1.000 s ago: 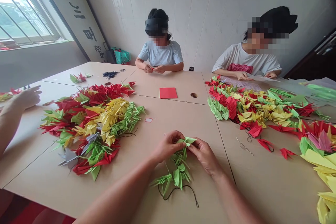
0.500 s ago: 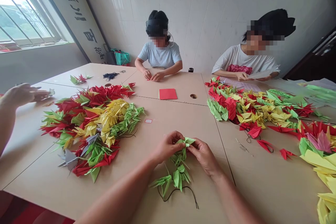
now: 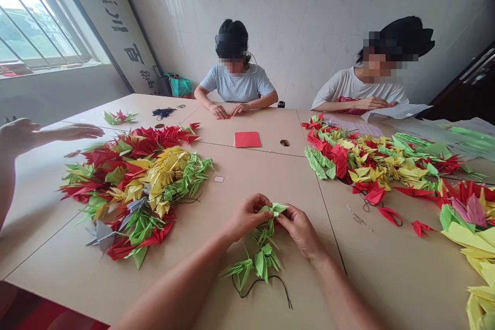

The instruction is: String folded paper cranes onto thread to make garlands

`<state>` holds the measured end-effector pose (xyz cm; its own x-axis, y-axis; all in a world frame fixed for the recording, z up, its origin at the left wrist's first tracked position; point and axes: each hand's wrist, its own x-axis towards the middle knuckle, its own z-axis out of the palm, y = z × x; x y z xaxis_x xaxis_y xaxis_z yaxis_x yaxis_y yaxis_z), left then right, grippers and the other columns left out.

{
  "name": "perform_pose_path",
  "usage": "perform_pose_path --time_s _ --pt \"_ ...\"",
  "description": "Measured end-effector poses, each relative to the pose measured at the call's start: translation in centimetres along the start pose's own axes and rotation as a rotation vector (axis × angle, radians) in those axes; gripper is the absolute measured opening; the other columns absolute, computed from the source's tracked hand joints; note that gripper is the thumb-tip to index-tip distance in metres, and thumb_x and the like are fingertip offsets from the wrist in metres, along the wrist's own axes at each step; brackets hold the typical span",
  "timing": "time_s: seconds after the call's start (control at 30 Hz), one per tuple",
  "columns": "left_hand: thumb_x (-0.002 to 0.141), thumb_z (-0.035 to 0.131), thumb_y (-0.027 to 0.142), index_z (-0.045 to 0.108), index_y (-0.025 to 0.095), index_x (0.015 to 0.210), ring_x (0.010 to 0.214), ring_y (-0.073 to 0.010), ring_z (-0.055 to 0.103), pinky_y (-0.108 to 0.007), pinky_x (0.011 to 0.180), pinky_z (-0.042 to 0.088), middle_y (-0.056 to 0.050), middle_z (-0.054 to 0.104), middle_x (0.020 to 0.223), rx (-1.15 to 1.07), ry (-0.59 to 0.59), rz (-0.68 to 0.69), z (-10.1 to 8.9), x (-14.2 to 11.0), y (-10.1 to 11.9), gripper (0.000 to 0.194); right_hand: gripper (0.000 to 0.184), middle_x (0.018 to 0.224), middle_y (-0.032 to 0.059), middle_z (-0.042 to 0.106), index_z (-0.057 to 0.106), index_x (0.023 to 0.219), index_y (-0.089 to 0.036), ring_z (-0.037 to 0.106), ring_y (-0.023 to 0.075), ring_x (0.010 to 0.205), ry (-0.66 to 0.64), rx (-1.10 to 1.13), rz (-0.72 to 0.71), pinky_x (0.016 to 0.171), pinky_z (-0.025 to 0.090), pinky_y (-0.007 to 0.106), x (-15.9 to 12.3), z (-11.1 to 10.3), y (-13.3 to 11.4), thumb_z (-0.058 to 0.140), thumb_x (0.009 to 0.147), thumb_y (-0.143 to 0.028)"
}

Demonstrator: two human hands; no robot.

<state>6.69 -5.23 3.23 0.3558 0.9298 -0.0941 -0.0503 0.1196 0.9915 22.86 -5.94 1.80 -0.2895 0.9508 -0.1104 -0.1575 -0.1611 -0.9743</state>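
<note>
Between my two hands is a green paper crane (image 3: 275,209), pinched at both sides. My left hand (image 3: 251,216) has its fingers closed on the crane's left part. On its right tip, the thumb and fingers of my right hand (image 3: 299,227) are closed too. Below my hands hangs a string of green paper cranes (image 3: 266,260), lying partly on the table. A dark cord (image 3: 266,279) curls out from under them toward me.
A heap of red, yellow, green and grey paper cranes (image 3: 135,180) lies left; another pile (image 3: 375,157) lies right. Red paper squares (image 3: 247,139) sit mid-table. Needles (image 3: 359,218) lie at right. Two co-workers sit opposite; another person's hand (image 3: 58,134) reaches in from the left.
My hands and the green crane stay put. At left, the other person's hand has stretched out to the right. The co-worker at right has lowered a paper sheet and moved a hand.
</note>
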Motion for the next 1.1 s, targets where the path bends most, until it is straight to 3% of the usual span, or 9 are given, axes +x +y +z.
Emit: perform_pose_path --time_s 1.1 --pt "0.074 0.064 0.037 0.053 0.016 0.088 0.063 -0.0092 0.054 -0.020 0.055 0.039 0.000 0.056 0.072 0.018 0.004 -0.002 -0.03 0.05 -0.62 0.027 0.021 0.081 0.0013 0.067 0.062 0.081 -0.020 0.060 0.0180 0.076 0.013 -0.005 -0.012 0.072 0.049 0.031 -0.01 -0.26 0.51 0.068 0.072 -0.038"
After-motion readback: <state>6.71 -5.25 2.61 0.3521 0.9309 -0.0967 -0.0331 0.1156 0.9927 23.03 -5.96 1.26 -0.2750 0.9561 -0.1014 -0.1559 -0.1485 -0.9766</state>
